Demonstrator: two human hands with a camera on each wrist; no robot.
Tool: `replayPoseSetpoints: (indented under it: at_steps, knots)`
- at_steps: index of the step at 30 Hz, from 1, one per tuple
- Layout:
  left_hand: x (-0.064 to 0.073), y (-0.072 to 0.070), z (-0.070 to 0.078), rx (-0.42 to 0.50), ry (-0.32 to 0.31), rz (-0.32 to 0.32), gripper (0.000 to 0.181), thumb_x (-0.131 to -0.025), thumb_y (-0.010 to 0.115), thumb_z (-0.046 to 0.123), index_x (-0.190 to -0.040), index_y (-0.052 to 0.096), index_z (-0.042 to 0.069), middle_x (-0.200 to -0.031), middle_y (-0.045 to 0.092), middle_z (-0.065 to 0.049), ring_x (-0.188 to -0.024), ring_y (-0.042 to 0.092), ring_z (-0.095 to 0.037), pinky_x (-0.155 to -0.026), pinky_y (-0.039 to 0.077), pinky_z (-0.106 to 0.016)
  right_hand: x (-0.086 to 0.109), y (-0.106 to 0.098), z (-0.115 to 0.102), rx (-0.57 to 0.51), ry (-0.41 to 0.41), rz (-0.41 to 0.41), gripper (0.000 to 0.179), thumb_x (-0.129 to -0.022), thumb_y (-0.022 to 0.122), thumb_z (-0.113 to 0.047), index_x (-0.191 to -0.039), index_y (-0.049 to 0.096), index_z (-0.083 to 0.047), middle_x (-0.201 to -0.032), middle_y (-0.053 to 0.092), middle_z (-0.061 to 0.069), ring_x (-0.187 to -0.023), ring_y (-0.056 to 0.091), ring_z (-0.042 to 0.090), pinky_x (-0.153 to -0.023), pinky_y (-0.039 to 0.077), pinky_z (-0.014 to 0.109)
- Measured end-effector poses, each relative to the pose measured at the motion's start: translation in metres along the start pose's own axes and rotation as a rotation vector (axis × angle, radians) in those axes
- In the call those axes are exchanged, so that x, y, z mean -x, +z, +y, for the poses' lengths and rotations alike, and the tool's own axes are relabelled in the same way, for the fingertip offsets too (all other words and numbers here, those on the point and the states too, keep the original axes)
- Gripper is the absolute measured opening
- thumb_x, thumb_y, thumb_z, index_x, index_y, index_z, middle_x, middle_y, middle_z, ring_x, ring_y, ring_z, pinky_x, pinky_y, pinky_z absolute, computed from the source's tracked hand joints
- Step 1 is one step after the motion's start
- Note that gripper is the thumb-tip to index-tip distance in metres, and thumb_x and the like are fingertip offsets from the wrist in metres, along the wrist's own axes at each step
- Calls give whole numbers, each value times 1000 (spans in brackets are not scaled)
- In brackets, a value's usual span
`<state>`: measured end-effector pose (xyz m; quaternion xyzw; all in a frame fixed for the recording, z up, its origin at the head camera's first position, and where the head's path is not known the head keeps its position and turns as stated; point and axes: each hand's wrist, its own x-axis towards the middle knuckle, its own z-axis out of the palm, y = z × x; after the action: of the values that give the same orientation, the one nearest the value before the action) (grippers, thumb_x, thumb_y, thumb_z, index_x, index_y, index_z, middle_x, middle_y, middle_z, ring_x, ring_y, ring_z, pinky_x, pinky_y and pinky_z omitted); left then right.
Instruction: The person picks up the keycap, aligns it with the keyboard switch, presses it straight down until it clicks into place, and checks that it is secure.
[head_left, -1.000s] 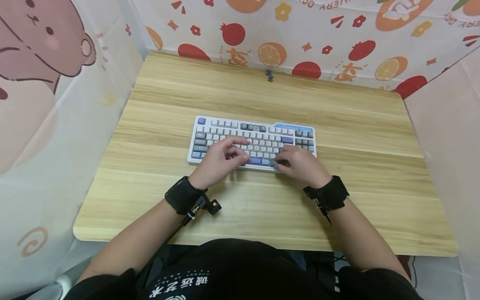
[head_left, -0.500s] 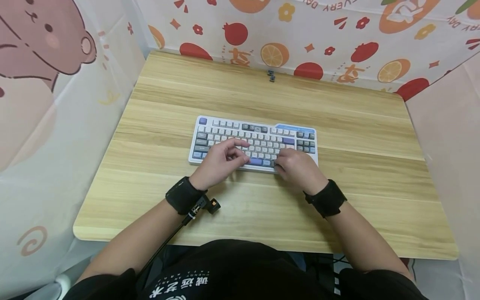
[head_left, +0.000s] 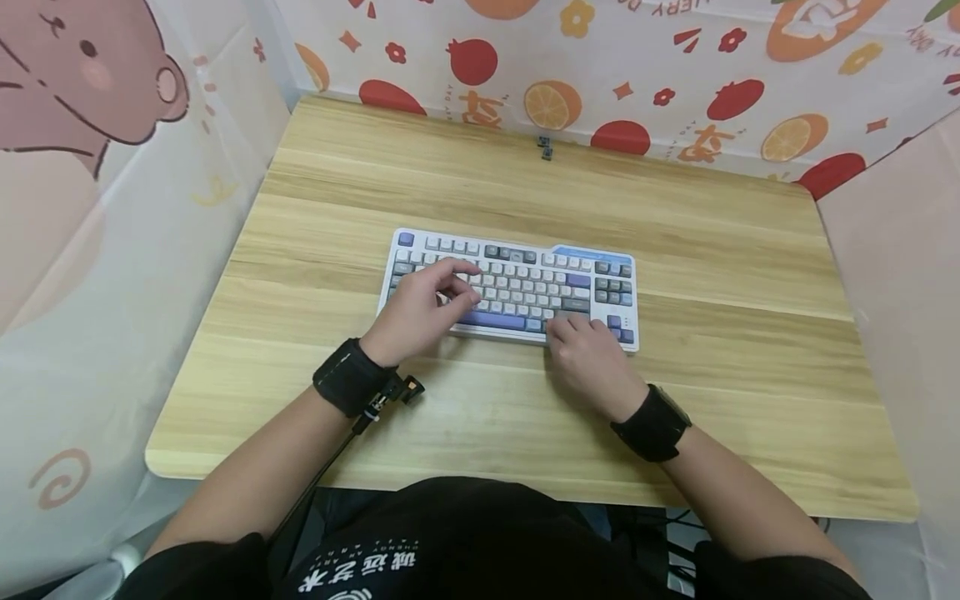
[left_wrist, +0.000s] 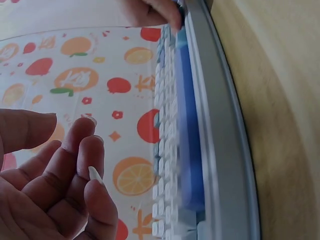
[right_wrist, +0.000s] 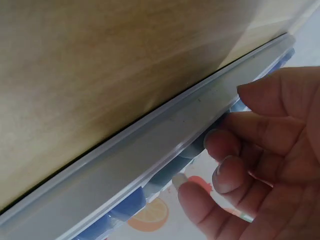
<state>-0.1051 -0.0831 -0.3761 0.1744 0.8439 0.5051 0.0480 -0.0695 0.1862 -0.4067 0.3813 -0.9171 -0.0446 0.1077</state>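
Observation:
A white-framed keyboard [head_left: 517, 287] with white, grey, blue and purple keys lies mid-table. My left hand [head_left: 416, 308] hovers over its left part, fingers loosely bent. In the left wrist view that hand [left_wrist: 55, 185] holds nothing and stands apart from the purple space bar [left_wrist: 190, 130]. At the front edge, right of the space bar, my right hand [head_left: 592, 358] touches the bottom row. The right wrist view shows the index fingertip on a key there, with the thumb apart from it and the other fingers of the hand [right_wrist: 270, 160] loosely bent. The touched key is mostly hidden.
Two small dark pieces [head_left: 545, 148] lie at the table's back edge, against the fruit-print cloth [head_left: 495, 92]. Cloth walls also stand on the left and right. A black strap with a camera [head_left: 360, 379] and cable sits on the left wrist.
My left hand has shifted left, uncovering more of the space bar. The right hand has turned and drawn back toward me, so keys at the keyboard's right end now show.

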Motion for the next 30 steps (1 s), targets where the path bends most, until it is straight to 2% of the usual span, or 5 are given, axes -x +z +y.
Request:
replayPoseSetpoints:
  at_steps: [3,6,12,22,30]
  knots:
    - [-1,-4,-1,-65,-15,-8,32,-95,65,21,-123,62,7,-92,74,-4,-83,66,-16,-72,49,-35,-2,-1,0,-19,-3,-8,22,-94,52,2,-105,72,3,-98,64,10,-86,62,26,-62,52,35]
    - [-2,-5,-4,-218,-17,-42,33,-96,64,24,-125,62,8,-98,74,-5,-85,66,-18,-73,50,-37,-4,0,1,-53,-8,-15,21,-93,55,1,-105,72,4,-97,64,11,-83,62,26,-61,54,35]
    - [-1,-5,-14,-515,66,-77,30,-94,66,23,-118,68,5,-110,72,-12,-101,68,-29,-87,52,-46,-6,-1,9,-212,46,-8,23,-90,60,-14,-104,73,0,-93,66,8,-76,62,23,-60,54,35]
    - [-1,-3,-19,-582,92,-114,23,-89,72,21,-109,70,10,-103,73,-5,-96,69,-23,-86,48,-48,-6,-7,17,-300,74,-13,16,-91,61,-13,-86,75,-7,-72,56,0,-59,49,13,-51,45,28]
    - [-3,-1,-21,-645,111,-135,24,-89,72,21,-109,71,7,-104,73,-8,-93,70,-25,-88,47,-50,-8,-10,22,-358,70,-81,18,-93,62,-16,-96,77,-7,-81,64,1,-68,60,14,-58,52,31]
